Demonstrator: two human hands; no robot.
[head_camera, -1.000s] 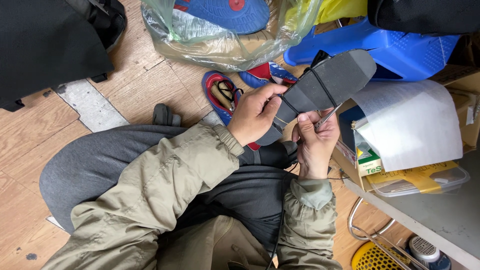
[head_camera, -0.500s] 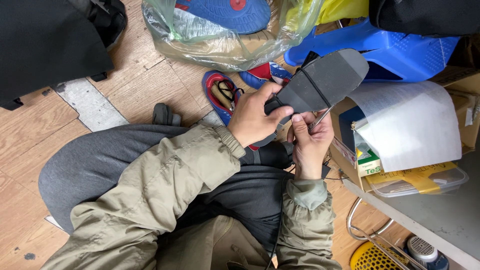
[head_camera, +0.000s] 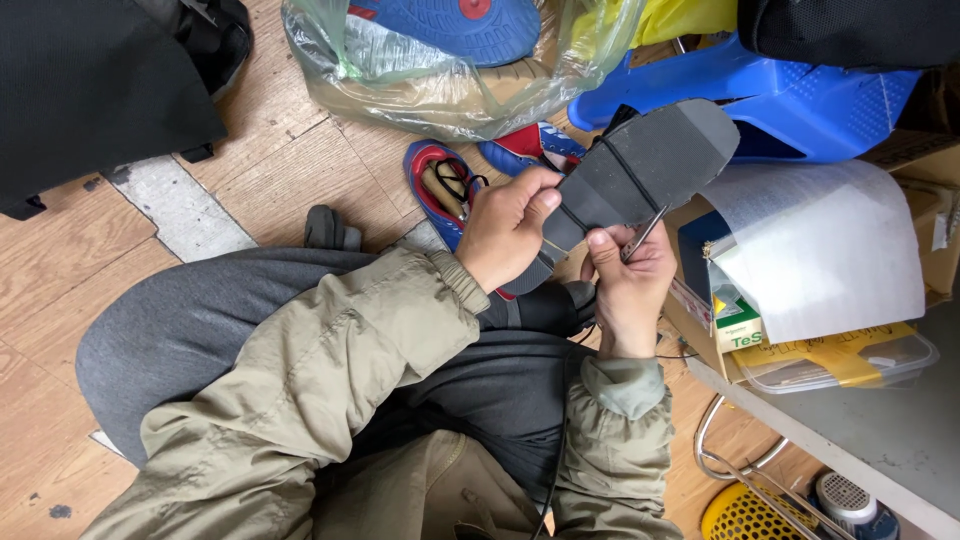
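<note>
Now your left hand has slid lower on the grey sole, clamped; your right hand stays pinching the metal tool.

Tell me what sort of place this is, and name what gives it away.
Probably a small shoe-repair or shoemaking workshop. The left hand holds a grey shoe sole while the right hand holds a thin metal tool against it. Red-and-blue shoes and a plastic bag with more footwear lie on the wooden floor.
</note>
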